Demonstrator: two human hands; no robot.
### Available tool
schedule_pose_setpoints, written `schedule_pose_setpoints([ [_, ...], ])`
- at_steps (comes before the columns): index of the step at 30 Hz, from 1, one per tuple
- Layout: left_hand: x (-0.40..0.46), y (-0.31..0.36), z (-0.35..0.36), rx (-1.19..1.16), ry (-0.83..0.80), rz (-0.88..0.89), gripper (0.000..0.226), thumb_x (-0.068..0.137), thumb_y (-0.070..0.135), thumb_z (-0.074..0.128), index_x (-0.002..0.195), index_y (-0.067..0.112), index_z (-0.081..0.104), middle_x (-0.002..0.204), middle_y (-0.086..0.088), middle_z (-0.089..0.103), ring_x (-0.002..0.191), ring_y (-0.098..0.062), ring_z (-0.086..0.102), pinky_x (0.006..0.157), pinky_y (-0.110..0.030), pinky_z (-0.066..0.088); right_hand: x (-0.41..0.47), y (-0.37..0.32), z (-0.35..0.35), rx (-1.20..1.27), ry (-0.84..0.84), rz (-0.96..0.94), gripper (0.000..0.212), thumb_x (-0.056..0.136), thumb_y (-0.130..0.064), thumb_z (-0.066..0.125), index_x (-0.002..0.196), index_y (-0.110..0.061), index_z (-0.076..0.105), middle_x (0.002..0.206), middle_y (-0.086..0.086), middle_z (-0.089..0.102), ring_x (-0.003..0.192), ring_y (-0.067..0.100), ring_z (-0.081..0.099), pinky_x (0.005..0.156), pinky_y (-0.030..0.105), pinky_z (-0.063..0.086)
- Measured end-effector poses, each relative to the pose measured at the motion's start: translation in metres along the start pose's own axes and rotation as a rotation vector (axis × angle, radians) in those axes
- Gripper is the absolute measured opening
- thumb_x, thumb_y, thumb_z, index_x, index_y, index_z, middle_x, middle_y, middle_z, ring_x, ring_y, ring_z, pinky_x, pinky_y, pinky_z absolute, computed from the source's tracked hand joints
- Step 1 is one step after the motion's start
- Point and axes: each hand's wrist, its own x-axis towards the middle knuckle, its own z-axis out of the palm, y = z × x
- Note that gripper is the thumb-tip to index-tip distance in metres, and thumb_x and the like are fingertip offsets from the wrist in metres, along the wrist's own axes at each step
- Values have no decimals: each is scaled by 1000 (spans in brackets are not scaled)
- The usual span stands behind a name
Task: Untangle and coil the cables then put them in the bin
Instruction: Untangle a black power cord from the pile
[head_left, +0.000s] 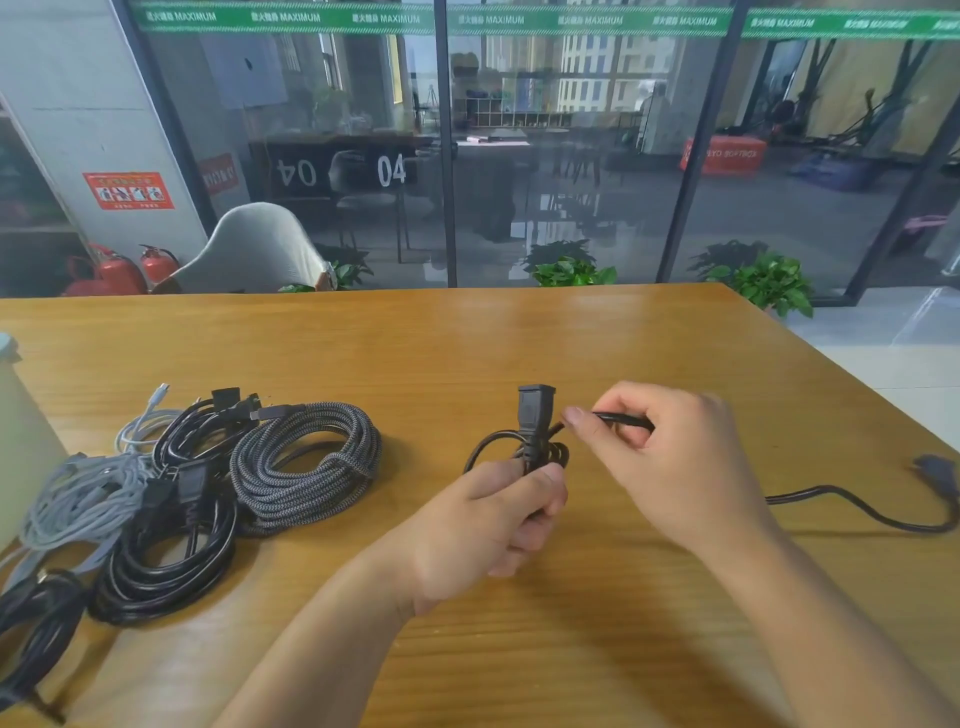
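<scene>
Clearly mid-coil: your left hand (511, 512) gripped small loops of black power cable (852, 506) with fingers curled round bundle, socket end (536, 410) standing upright above fist, likely as anchor for the winding. Your right hand (670, 457) pinched cable's free run between thumb and forefinger, probably to guide next wrap. Loose tail trailed right across table (519, 343) to far plug (935, 467). Braided coil (306, 462) and other coiled cables (166, 545) lay left, well apart. Bin not identifiable.

My left hand (488, 525) hides most of the coil; a black cable (31, 623) runs off the left edge.
</scene>
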Motion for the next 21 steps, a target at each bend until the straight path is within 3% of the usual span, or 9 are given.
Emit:
schedule_pose_setpoints([
  [7, 3, -2, -1, -12, 131, 13, 28, 111, 35, 40, 96, 11, 46, 70, 1, 24, 67, -20, 17, 57, -30, 13, -8, -10, 7, 124, -227, 18, 44, 104, -41, 55, 67, -18, 60, 50, -4, 38, 48, 10, 34, 48, 24, 25],
  [10, 5, -4, -3, -54, 177, 61, 35, 110, 40, 38, 91, 12, 47, 71, 0, 27, 61, -15, 21, 55, -28, 15, -11, -16, 11, 206, -333, 30, 37, 103, -44, 50, 71, -30, 61, 55, 3, 49, 49, 17, 42, 50, 38, 36],
  [12, 5, -5, -5, -119, 200, 88, 38, 110, 42, 37, 92, 12, 52, 70, 1, 31, 58, -13, 26, 57, -29, 18, -12, -18, 10, 252, -377, 66, 35, 103, -39, 49, 72, -28, 61, 58, 2, 56, 52, 23, 51, 53, 41, 43],
  [16, 5, -3, -8, -267, 254, 113, 41, 109, 43, 39, 88, 11, 52, 68, 1, 34, 56, -14, 25, 60, -33, 18, -14, -23, 10, 298, -474, 133, 35, 105, -24, 51, 72, -21, 62, 60, 3, 61, 51, 19, 57, 55, 38, 48],
  [21, 9, -7, -11, -265, 345, 151, 41, 109, 45, 40, 91, 10, 53, 62, 3, 42, 54, -14, 30, 56, -27, 27, -16, -27, 13, 416, -601, 206, 28, 107, -26, 50, 83, -20, 65, 67, 5, 67, 54, 20, 60, 55, 37, 49],
])
